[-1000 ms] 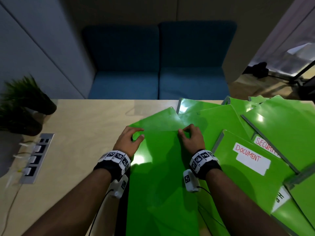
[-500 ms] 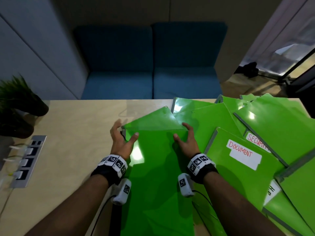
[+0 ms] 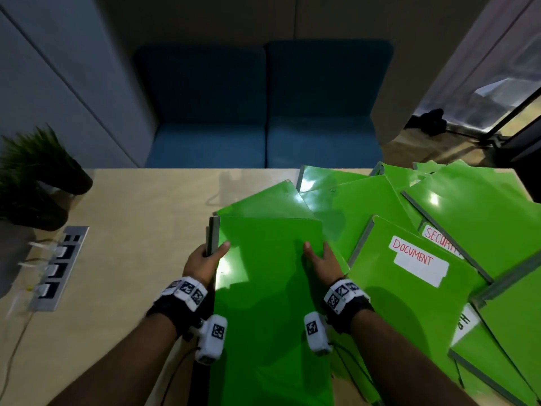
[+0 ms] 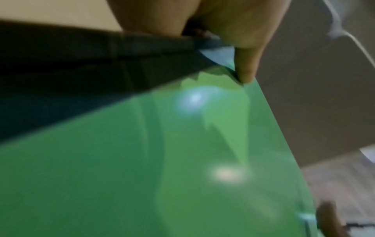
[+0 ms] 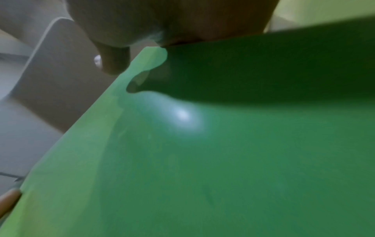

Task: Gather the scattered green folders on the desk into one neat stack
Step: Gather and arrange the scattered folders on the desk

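A plain green folder (image 3: 269, 288) with a grey spine on its left lies in front of me on the desk, over another green folder (image 3: 263, 203). My left hand (image 3: 205, 259) grips its left spine edge, thumb on top. My right hand (image 3: 320, 259) holds its right edge, thumb on the cover, fingers out of sight beyond the edge. Both wrist views are filled by the green cover (image 4: 182, 160) (image 5: 223, 160). Several more green folders (image 3: 351, 206) lie fanned to the right, one labelled DOCUMENT (image 3: 415, 268), one SECURITY (image 3: 480, 218).
The wooden desk (image 3: 140, 218) is bare at left and centre. A power socket strip (image 3: 55, 268) with white plugs is set into its left side, beside a potted plant (image 3: 32, 177). A blue sofa (image 3: 263, 118) stands behind the desk.
Both hands went from fingertips curled on the cover, to spread open, to gripping the folder's left and right edges. The top folder now lies squarer, its grey spine showing at left.
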`<state>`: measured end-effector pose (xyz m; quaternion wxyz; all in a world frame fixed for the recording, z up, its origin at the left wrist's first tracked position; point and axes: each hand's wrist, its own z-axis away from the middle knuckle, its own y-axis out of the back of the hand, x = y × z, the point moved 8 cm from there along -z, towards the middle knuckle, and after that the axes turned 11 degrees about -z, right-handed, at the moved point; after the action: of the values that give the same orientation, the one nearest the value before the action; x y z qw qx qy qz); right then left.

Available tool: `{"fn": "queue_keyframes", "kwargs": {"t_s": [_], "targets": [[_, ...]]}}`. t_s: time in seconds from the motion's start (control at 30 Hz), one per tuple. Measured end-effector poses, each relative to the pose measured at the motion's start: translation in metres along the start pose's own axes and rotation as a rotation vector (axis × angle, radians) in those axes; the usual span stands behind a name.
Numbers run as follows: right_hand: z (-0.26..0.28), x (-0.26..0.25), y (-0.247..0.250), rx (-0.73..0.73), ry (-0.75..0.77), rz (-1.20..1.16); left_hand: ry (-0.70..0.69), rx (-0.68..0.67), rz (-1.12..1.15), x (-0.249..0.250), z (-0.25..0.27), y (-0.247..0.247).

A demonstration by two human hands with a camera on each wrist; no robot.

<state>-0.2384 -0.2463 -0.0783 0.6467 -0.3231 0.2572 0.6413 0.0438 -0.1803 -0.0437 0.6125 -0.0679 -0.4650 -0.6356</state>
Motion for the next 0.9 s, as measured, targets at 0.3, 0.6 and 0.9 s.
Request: {"fn": "queue_keyframes", "kwargs": {"t_s": [0.3,0.6,0.9], "targets": [[0.009,0.024,-0.003,0.109,0.053,0.044,0.048,0.005,0.090,-0.046,0.033,-0.019],[0.002,-0.019,-0.041,0.032,0.120,0.156,0.093,0.188,0.067,-0.029,0.028,0.015],[-0.016,-0.067,-0.024,0.211,0.387,1.012,0.258,0.302,-0.036,-0.087,0.016,0.095]]}}
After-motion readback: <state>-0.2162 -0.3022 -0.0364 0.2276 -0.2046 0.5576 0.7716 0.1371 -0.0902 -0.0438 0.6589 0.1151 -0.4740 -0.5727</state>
